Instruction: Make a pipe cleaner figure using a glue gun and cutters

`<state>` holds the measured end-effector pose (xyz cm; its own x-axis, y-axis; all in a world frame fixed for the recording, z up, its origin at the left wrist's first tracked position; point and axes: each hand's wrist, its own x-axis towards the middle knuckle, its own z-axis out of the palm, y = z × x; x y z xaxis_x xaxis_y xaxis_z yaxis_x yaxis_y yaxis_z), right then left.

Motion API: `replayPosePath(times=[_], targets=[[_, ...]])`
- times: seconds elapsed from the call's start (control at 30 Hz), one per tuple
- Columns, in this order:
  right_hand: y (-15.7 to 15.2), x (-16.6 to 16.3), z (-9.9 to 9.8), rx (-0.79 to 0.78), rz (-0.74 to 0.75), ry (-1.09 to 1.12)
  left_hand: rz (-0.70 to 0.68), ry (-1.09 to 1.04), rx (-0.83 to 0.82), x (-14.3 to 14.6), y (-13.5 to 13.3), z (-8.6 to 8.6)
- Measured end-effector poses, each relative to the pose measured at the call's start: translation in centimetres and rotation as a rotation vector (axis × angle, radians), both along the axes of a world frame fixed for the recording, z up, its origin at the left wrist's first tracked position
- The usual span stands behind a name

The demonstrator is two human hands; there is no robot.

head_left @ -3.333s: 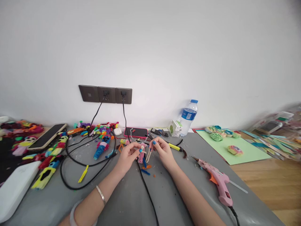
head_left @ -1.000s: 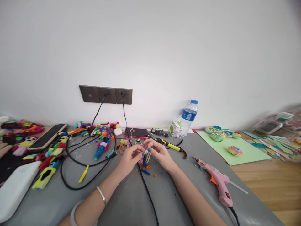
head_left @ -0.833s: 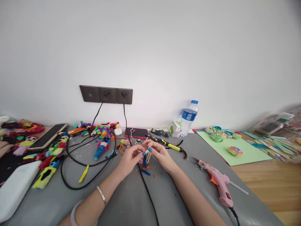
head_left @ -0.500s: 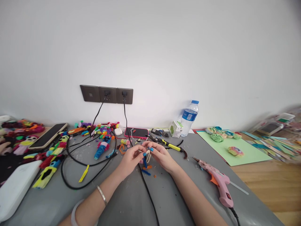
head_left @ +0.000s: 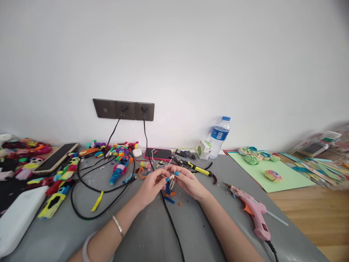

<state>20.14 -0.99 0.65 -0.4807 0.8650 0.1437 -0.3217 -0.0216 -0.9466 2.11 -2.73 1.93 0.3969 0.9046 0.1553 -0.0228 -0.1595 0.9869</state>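
Observation:
Over the middle of the grey table, my left hand (head_left: pixel 153 186) and my right hand (head_left: pixel 188 182) meet fingertip to fingertip. Both pinch a short, bent cream pipe cleaner (head_left: pixel 172 177), partly hidden by the fingers. Just below them lie blue pipe cleaner scraps (head_left: pixel 169 199) and orange scraps (head_left: pixel 171 194). Beyond my right hand rest yellow-and-black pliers (head_left: pixel 200 169). A black cable (head_left: pixel 171 220) runs beneath my hands toward the front edge.
Colourful pipe cleaner figures (head_left: pixel 118 169), a looped cable (head_left: pixel 81 218) and a white power bank (head_left: pixel 21 222) lie on the left. A pink glue gun (head_left: pixel 255 213) sits at right. Behind stand a water bottle (head_left: pixel 219 136) and a small carton (head_left: pixel 204 150); green paper (head_left: pixel 286 178) lies far right.
The cream pipe cleaner has shifted slightly between my fingertips, its upper end now showing bent. Another person's fingers at the far left edge have gone from view.

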Motion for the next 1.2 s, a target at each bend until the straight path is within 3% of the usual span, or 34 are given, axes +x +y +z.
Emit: replayPosePath(times=[0.17,0.4,0.9,1.2], targets=[[0.2,0.4,0.7,-0.039,-0.057,0.082,0.022,0.024,0.006,-0.1,0.0,-0.1],[1.3,0.8,0.2,-0.047,-0.355,0.202,0.12,0.002,0.016,-0.2,0.6,-0.9],[1.1,0.2,0.8,-0.098,-0.317,0.335,0.124,-0.017,-0.025,-0.2,0.8,-0.8],[0.9,0.0,0.0,0.146,-0.371,0.132,0.139,-0.072,-0.049,-0.1,0.8,-0.9]])
